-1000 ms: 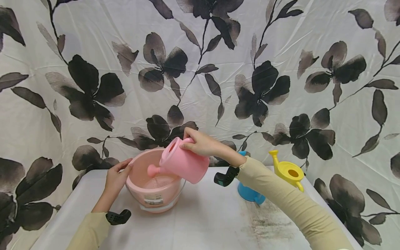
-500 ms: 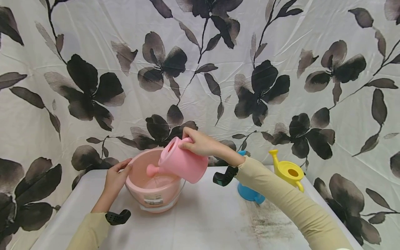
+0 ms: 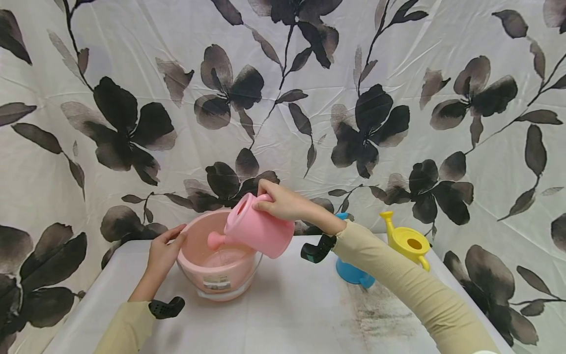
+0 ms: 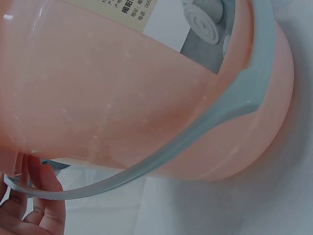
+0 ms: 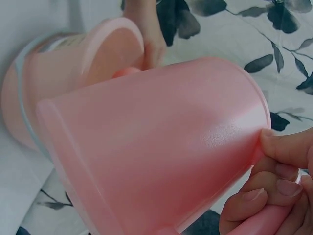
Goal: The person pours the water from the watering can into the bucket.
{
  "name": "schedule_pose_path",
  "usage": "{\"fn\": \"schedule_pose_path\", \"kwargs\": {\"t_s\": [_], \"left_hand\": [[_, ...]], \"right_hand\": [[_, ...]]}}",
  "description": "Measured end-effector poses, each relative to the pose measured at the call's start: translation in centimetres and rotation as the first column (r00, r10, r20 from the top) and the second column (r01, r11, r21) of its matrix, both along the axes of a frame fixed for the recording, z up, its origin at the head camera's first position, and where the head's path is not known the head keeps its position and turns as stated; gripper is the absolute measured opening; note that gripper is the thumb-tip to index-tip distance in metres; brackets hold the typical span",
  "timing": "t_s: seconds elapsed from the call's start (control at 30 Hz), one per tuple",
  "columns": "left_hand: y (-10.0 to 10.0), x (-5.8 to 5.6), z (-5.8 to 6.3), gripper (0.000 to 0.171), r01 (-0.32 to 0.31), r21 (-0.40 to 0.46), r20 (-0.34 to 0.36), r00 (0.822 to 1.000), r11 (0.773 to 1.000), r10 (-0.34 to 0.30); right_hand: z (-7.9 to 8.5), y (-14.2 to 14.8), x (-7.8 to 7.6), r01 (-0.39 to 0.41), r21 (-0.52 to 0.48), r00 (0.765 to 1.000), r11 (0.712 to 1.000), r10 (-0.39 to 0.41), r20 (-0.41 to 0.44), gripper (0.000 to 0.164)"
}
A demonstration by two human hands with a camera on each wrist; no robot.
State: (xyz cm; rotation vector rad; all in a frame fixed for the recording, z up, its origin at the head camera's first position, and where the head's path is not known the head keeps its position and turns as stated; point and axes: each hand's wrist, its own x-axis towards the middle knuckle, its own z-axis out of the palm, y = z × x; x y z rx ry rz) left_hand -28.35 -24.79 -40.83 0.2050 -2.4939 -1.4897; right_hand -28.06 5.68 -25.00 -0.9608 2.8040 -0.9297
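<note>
A pale pink bucket (image 3: pixel 199 269) with a label and a hanging white handle (image 4: pixel 161 154) stands upright on the left of the table. My left hand (image 3: pixel 163 253) grips its left rim; in the left wrist view, curled fingers show beside the handle's end. Over the right rim, my right hand (image 3: pixel 280 202) holds a pink watering can (image 3: pixel 265 231) by its handle, tipped left. The can's round spout head (image 3: pixel 215 241) points down into the bucket, and a thin trickle falls onto shallow water (image 3: pixel 227 256) inside.
A blue watering can (image 3: pixel 349 272) stands right of centre, partly hidden behind the right forearm. Farther right is a yellow watering can (image 3: pixel 411 246) near the table's edge. Dark smudges (image 3: pixel 384 314) mark the white tabletop (image 3: pixel 292 314). A floral cloth (image 3: pixel 283 123) hangs behind.
The pink watering can has shifted very slightly left, still tipped over the bucket. Both hands keep their holds, and the trickle looks thinner than a second ago.
</note>
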Motion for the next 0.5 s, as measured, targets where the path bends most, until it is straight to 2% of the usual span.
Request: {"fn": "schedule_pose_path", "kwargs": {"t_s": [0.5], "left_hand": [[0.0, -0.13, -0.1, 0.047, -0.003, -0.012, 0.0, 1.0, 1.0, 0.003]], "right_hand": [[0.16, -0.02, 0.18, 0.015, 0.019, 1.0, 1.0, -0.015, -0.003, 0.018]]}}
